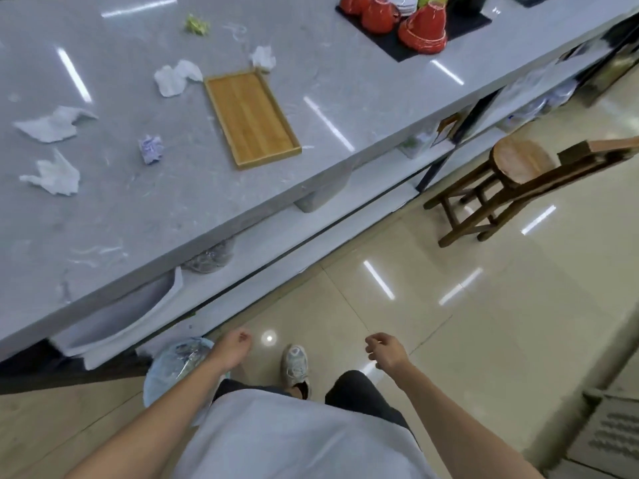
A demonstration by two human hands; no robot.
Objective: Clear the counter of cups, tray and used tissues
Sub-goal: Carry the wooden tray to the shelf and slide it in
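I see the rectangular bamboo tray (251, 117) upper centre on the grey counter (138, 219), long axis running upper left to lower right, well above my left hand (232, 348) and right hand (386, 350), both loosely curled, holding nothing.

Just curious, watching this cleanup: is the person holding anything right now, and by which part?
Nothing is held. The left hand and right hand hang loosely curled and empty over the floor, away from the tray.

counter (214, 202): polished, stone-like | tray (251, 116): matt wood | tissues (55, 125): crumpled paper | cups (423, 27): glossy red | floor (484, 323): shiny tile
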